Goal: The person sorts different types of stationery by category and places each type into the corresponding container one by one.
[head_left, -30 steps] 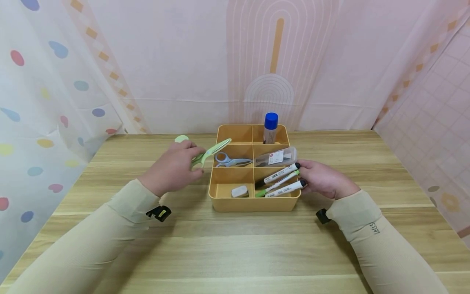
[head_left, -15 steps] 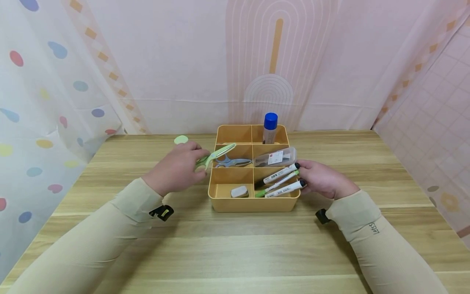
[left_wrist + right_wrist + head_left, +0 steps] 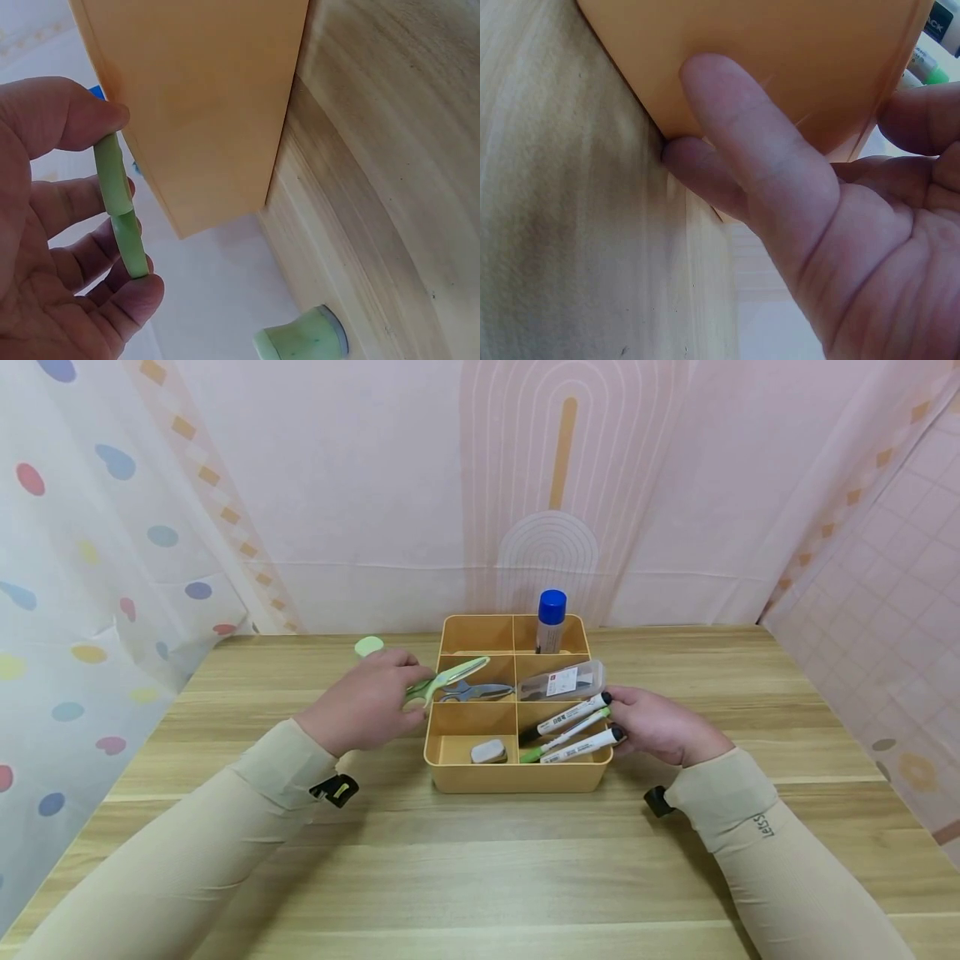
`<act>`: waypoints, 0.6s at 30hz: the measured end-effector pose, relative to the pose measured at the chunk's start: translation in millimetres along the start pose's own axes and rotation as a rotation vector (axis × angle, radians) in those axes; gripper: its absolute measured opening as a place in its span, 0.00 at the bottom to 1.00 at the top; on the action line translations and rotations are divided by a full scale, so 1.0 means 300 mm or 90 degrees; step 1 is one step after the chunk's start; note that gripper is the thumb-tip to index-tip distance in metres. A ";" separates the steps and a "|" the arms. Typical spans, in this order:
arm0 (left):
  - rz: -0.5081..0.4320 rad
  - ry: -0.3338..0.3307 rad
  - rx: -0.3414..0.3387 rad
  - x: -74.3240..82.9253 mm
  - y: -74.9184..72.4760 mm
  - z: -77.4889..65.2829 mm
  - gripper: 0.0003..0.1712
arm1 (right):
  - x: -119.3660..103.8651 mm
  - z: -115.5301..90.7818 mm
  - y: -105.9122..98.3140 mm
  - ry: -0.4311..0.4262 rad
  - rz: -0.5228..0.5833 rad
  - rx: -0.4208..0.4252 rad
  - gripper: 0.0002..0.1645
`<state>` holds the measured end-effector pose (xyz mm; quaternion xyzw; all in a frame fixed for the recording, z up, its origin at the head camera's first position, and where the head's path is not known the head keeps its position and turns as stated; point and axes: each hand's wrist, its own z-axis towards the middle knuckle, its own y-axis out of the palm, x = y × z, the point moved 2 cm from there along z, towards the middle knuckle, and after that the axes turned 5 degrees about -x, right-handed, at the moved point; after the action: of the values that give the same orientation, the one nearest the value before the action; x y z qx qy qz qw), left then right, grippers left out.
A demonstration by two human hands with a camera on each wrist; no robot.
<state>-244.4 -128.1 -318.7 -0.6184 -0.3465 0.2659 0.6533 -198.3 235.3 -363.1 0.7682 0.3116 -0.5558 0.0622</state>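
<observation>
My left hand (image 3: 367, 700) pinches the handle of light green scissors (image 3: 459, 672) between thumb and fingers. Their blades point right, over the left middle compartment of a yellow divided organizer (image 3: 521, 779). In the left wrist view the green handle loops (image 3: 114, 176) show edge-on, beside the organizer's outer wall (image 3: 202, 112). Blue-grey scissors (image 3: 487, 692) lie in that same compartment, their handles partly hidden by the green pair. On the other side, my right hand (image 3: 667, 724) rests its extended fingers (image 3: 727, 112) against the organizer's right outer wall, close to the marker ends.
The organizer also holds a blue-capped glue stick (image 3: 551, 622), a clear labelled case (image 3: 561, 681), several markers (image 3: 573, 718) and a small whitish block (image 3: 489, 751). Behind my left hand stands a light green rounded object (image 3: 368, 647). A patterned curtain (image 3: 360, 485) hangs behind the table.
My left hand has moved right with the green scissors, bringing the blades from the organizer's left edge to over the blue-grey scissors. The right hand stays in place.
</observation>
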 end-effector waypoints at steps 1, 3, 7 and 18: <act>0.003 0.002 -0.002 0.002 -0.001 0.001 0.29 | 0.000 0.000 0.000 0.000 0.000 0.000 0.33; 0.006 0.006 -0.006 0.004 -0.004 0.004 0.29 | -0.001 0.000 0.000 0.000 -0.001 0.000 0.33; 0.014 0.017 -0.011 0.008 -0.011 0.007 0.29 | -0.003 -0.001 0.000 0.000 -0.005 0.002 0.33; 0.021 0.052 -0.049 0.005 -0.033 0.027 0.26 | -0.001 0.000 0.000 0.001 0.001 0.002 0.33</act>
<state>-250.5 -122.8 -308.9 -0.6588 -0.3191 0.2373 0.6387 -198.5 235.2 -362.9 0.7690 0.3105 -0.5554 0.0612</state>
